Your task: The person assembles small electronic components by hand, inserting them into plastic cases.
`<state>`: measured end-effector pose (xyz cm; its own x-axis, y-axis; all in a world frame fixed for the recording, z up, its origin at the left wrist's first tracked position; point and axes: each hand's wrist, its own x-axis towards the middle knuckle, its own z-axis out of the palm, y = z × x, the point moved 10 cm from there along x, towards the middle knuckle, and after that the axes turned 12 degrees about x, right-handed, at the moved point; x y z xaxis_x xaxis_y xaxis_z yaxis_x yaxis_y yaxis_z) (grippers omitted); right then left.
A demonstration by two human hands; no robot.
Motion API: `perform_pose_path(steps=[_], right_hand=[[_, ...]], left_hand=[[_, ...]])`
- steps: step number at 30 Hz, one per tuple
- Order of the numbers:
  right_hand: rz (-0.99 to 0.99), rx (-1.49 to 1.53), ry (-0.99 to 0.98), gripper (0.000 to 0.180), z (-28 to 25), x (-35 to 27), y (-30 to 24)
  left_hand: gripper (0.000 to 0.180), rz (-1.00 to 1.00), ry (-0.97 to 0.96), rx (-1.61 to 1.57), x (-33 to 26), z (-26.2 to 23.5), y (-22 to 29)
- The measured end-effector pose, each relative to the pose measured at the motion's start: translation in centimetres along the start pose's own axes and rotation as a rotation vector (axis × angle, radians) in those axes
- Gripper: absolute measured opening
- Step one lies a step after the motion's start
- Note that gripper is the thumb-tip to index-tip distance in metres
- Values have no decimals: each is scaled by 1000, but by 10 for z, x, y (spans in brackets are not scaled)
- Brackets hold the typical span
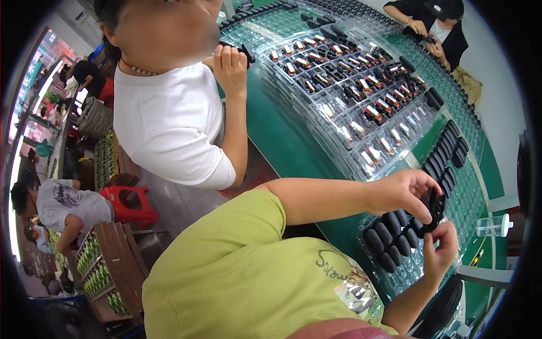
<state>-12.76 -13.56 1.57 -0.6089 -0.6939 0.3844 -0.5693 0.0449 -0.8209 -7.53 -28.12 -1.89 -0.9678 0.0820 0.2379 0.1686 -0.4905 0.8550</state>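
A small black plastic shell (433, 210) is held up between my two hands over the right side of the table. My left hand (405, 195) curls its fingers and thumb around its upper part. My right hand (443, 248) pinches its lower end with thumb and fingertips. What exactly the piece is cannot be made out, as fingers cover much of it. Just below and beside my hands, several rounded black shells (389, 240) lie in rows on a clear plastic tray (361, 234). More black shells (446, 155) lie in rows beyond my left hand.
Stacked clear trays (316, 121) with small metal-and-black parts stand past my left hand. A co-worker in white (169, 124) sits to the left, holding a black piece; another in black (446, 34) works at far right. A clear cup (493, 226) stands near the right edge.
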Motion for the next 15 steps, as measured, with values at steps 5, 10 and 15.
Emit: perform_pose_path(steps=[5,10,15], right_hand=[[-189,-307,-179,25,42,-9,-30],[-189,-380,-305,37,59,-14,-26],[-273,-420,-198,34,58,-5,-21]], left_hand=[[57,-235,-135,-327,-4,13,-40],[56,-360,-119,-299,-16,13,-62],[55,-344,-5,-339,-18,-1,-60]])
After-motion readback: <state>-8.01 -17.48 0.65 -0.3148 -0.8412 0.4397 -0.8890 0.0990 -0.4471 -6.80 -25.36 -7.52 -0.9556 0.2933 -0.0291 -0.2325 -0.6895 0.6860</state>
